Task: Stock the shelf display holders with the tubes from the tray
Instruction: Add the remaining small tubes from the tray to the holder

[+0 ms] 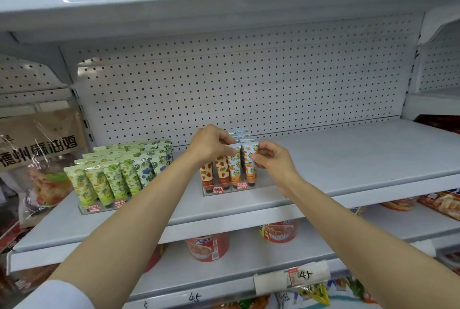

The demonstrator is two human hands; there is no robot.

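At frame centre, the left hand point(211, 144) is pinching the top of a white orange-print tube point(234, 166) standing in the clear plastic display holder point(229, 190) on the white shelf point(348, 159); the right hand point(270, 159) is pinching the neighbouring orange tube point(249, 166).

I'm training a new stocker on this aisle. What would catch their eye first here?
Two bare hands meet mid-shelf: the left hand and right hand each pinch the top of an orange-print tube standing in a clear holder. To the left, a fuller holder of green tubes stands out against the white pegboard.
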